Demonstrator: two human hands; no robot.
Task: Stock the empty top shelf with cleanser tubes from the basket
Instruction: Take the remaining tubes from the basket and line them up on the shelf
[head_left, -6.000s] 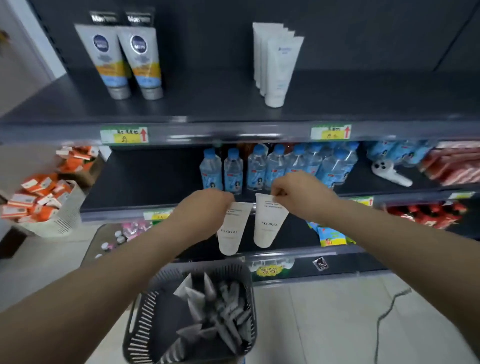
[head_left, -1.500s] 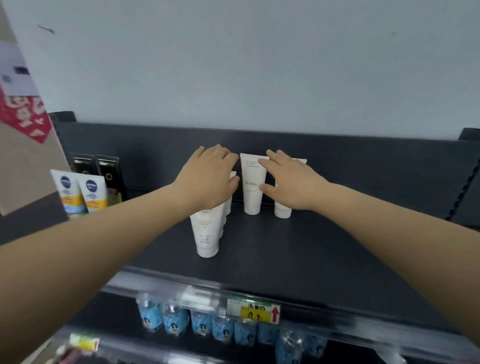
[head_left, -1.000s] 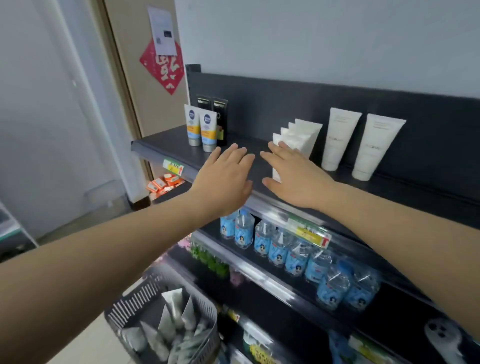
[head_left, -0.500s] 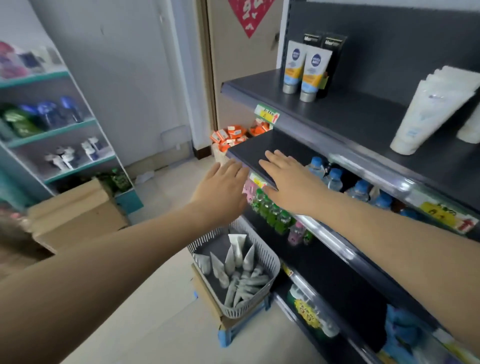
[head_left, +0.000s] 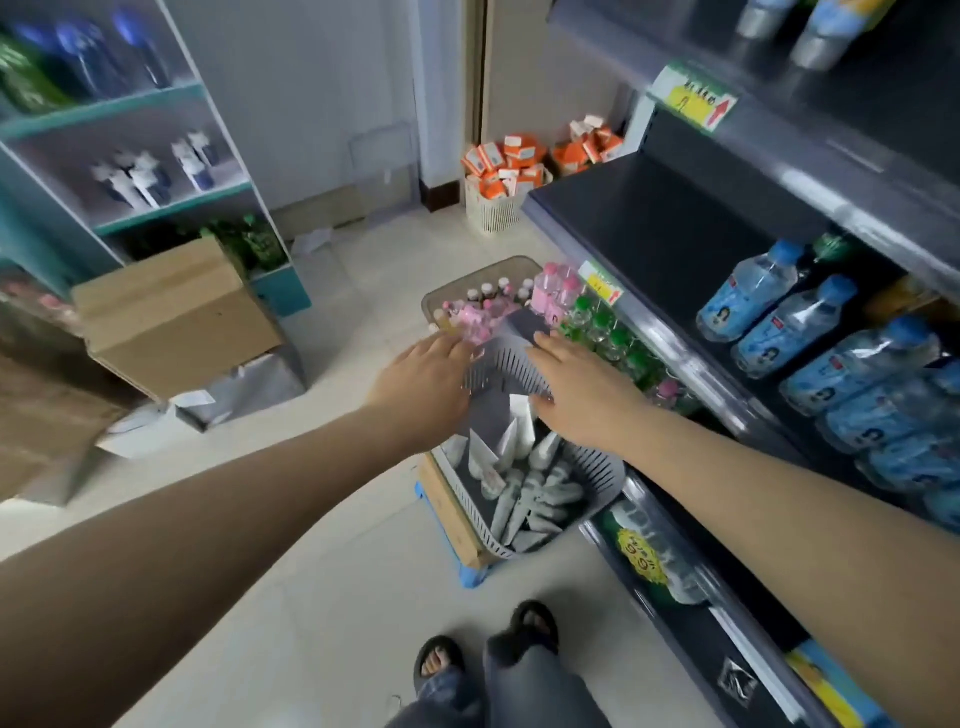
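- Over the basket (head_left: 605, 473) on the floor, beside the bottom shelf's front edge: left hand (head_left: 426, 382) and right hand (head_left: 582, 395), both spread flat, holding nothing.
- Cleanser tubes (head_left: 524, 488) lie heaped inside the basket.
- Best move, I'd say: one tube per hand, pinch the crimped end, and lift clear of the slotted wall.
- Versus earlier: hands have dropped from the top shelf (head_left: 857, 171) and the view tilts down.

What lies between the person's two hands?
In the head view, the slatted far wall of the gray basket fills the gap between the left hand and right hand; cleanser tubes lie lower inside it.
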